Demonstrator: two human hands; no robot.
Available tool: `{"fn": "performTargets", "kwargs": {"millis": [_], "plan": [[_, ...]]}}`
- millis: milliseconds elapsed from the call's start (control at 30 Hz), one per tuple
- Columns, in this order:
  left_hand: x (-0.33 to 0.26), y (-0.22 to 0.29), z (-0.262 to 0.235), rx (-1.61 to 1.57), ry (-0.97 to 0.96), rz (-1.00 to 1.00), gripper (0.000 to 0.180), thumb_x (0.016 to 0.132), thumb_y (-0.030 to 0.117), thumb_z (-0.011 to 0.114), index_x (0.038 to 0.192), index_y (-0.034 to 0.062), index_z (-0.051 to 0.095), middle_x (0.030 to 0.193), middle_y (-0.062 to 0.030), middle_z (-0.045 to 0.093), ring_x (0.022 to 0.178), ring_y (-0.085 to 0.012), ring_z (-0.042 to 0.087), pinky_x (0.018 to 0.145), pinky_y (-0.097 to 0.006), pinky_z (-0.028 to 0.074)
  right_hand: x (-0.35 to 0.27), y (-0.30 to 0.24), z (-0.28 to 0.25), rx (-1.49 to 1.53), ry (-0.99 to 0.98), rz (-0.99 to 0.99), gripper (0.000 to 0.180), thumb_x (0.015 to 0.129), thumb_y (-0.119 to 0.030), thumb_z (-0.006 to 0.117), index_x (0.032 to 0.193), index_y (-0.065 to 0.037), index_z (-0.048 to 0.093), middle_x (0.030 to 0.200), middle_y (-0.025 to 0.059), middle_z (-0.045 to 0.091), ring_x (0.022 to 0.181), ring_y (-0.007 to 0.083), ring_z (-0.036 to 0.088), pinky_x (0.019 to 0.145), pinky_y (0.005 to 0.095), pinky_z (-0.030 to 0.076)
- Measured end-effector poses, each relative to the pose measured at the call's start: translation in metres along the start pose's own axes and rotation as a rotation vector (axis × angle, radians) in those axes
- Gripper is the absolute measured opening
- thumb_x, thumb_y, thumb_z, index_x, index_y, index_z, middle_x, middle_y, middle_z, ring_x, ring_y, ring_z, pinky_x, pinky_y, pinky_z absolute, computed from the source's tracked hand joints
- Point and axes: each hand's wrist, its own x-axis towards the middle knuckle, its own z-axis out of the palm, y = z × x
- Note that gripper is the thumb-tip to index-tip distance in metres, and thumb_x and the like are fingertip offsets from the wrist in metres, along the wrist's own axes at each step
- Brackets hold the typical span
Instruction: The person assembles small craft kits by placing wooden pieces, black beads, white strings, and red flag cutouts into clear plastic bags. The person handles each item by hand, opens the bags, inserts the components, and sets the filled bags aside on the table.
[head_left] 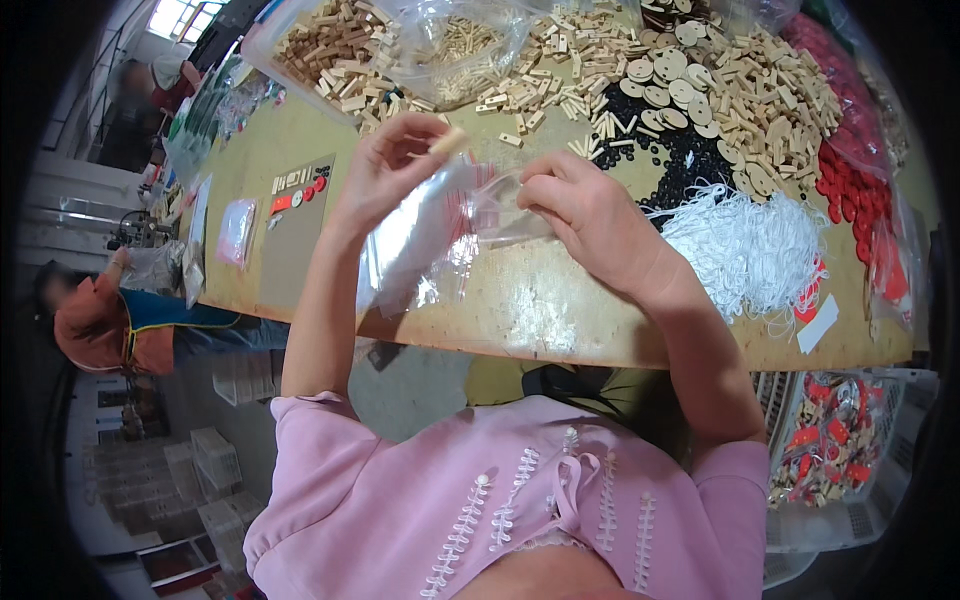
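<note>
– what's in your fingers?

– my left hand [393, 165] has its thumb and fingertips closed on a wooden block [449, 142], held up over the table [600, 325]. my right hand [582, 205] is in a tight pinch, thumb against curled fingers, on the edge of a clear bag [508, 218].

– do those 2 touch?

– i can't tell. the block is near the bag, up and to its left.

– and under your hands?

– a pile of more clear bags [425, 245], between my forearms.

– further out?

– ahead of me are wooden discs [682, 88] and black beads [685, 160]. right of my right hand is a heap of white string [745, 250], with red pieces [850, 200] past it. off to my left lies a brown board [293, 265] with small parts on it, and beyond that is a person [95, 325] in an orange top.
</note>
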Motion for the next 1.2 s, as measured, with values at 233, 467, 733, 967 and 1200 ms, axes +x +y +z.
{"fn": "performTargets", "kwargs": {"millis": [233,467,733,967,1200], "plan": [[-0.018,0.074,0.040,0.530,-0.302,0.409,0.030,0.083,-0.002,0.072,0.112,0.0062,0.072,0.096,-0.0096,0.064,0.094,-0.0238,0.067,0.079,-0.034,0.055,-0.002,-0.003,0.004,0.124,-0.022,-0.024,0.019,0.086,0.008,0.064,0.102,-0.001,0.066,0.118,0.0154,0.064,0.102,0.0331,0.067,0.086,0.0375,0.056],[0.046,0.006,0.039,0.480,-0.204,0.229,0.036,0.091,0.003,0.065,0.126,0.0114,0.069,0.107,-0.0091,0.064,0.096,-0.0212,0.067,0.085,-0.031,0.056,-0.004,-0.004,0.008,0.210,-0.111,0.008,0.019,0.086,0.006,0.066,0.103,-0.001,0.067,0.117,0.0139,0.066,0.102,0.0308,0.068,0.085,0.0368,0.057],[0.078,-0.047,0.046,0.598,-0.292,0.137,0.030,0.091,0.013,0.076,0.118,0.0045,0.067,0.106,-0.0078,0.062,0.094,-0.0186,0.067,0.083,-0.033,0.056,-0.003,-0.002,0.001,0.101,-0.071,0.006,0.013,0.089,-0.005,0.068,0.102,-0.005,0.069,0.103,0.0140,0.065,0.095,0.0361,0.066,0.081,0.0430,0.055],[0.042,-0.014,0.026,-0.166,-0.189,0.042,0.024,0.092,0.005,0.076,0.114,0.0038,0.066,0.105,0.0010,0.067,0.095,-0.0048,0.065,0.082,-0.023,0.054,-0.001,0.002,-0.003,0.072,-0.006,0.060,0.011,0.090,-0.003,0.066,0.102,-0.003,0.066,0.107,0.0149,0.064,0.098,0.0340,0.066,0.083,0.0399,0.054],[0.003,0.068,0.026,0.357,-0.372,0.334,0.030,0.088,-0.002,0.072,0.117,0.0036,0.070,0.100,-0.0015,0.063,0.087,-0.0091,0.061,0.079,-0.024,0.051,-0.001,-0.001,-0.004,0.127,-0.041,0.032,0.011,0.090,0.002,0.065,0.101,-0.001,0.066,0.118,0.0156,0.063,0.104,0.0333,0.065,0.088,0.0378,0.054]]}}
